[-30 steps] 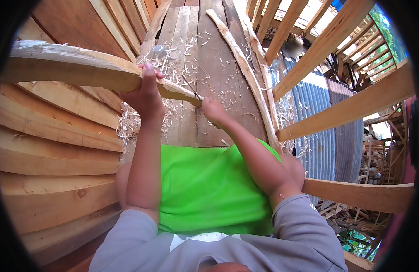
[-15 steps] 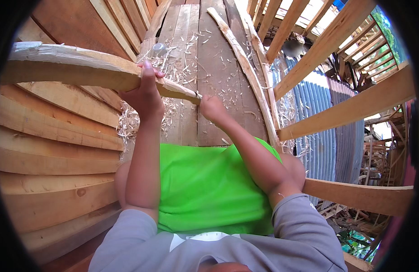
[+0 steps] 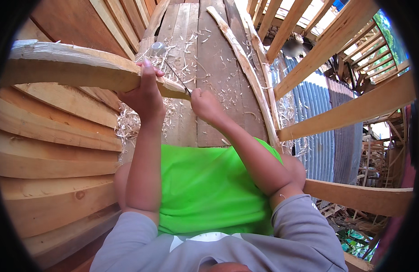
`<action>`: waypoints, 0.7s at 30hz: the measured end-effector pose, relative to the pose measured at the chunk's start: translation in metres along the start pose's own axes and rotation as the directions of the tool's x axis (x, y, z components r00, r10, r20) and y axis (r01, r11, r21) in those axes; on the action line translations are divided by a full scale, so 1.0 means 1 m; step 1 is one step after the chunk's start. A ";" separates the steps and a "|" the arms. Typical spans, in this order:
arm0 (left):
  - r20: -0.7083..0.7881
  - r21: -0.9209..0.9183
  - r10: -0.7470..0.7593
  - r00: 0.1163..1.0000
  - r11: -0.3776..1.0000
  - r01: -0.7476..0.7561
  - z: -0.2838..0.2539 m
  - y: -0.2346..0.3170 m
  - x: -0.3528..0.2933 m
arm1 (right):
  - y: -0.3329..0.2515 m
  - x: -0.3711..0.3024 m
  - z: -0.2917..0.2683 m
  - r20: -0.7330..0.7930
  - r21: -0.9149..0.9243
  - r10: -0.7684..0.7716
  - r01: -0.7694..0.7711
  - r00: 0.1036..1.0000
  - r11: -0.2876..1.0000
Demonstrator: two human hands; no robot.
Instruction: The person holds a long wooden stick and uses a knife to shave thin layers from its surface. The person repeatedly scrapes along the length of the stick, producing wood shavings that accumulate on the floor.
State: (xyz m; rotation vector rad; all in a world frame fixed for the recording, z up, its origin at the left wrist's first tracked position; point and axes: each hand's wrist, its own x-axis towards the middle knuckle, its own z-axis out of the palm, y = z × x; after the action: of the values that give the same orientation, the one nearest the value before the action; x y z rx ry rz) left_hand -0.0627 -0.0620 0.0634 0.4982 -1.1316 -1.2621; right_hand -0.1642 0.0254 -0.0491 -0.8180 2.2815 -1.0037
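A long, slightly curved piece of pale wood (image 3: 82, 68) reaches from the left edge to the middle, its upper side whitish and rough, its near side smoother. My left hand (image 3: 145, 93) is wrapped around it from below, thumb on top, short of its narrower right end. At that end my right hand (image 3: 206, 105) is closed on a knife, whose thin dark blade (image 3: 177, 75) slants up and left across the wood's tip. The fist hides the knife's handle. Bright green cloth (image 3: 209, 186) covers my lap.
Curled wood shavings (image 3: 128, 122) litter the plank floor (image 3: 216, 54). A clear container (image 3: 158, 47) stands beyond my left hand. Stacked boards (image 3: 55, 145) wall the left side. A long pale pole (image 3: 239, 52) lies toward the right, beside wooden rails (image 3: 350, 106) and corrugated metal sheets (image 3: 318, 122).
My right hand has shifted slightly left along the wood's end, and the dark blade now shows above it. My left hand and the wood have barely moved.
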 end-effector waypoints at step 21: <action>0.020 -0.045 0.009 1.000 0.999 -0.008 0.005 0.000 -0.002 | 0.052 0.010 -0.005 0.174 0.014 0.198 -0.204 0.965 0.979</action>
State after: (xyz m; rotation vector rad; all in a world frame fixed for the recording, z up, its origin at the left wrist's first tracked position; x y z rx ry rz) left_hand -0.0668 -0.0590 0.0647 0.4474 -1.1185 -1.2845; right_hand -0.1913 0.0490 -0.0884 -0.6191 2.1458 -0.8416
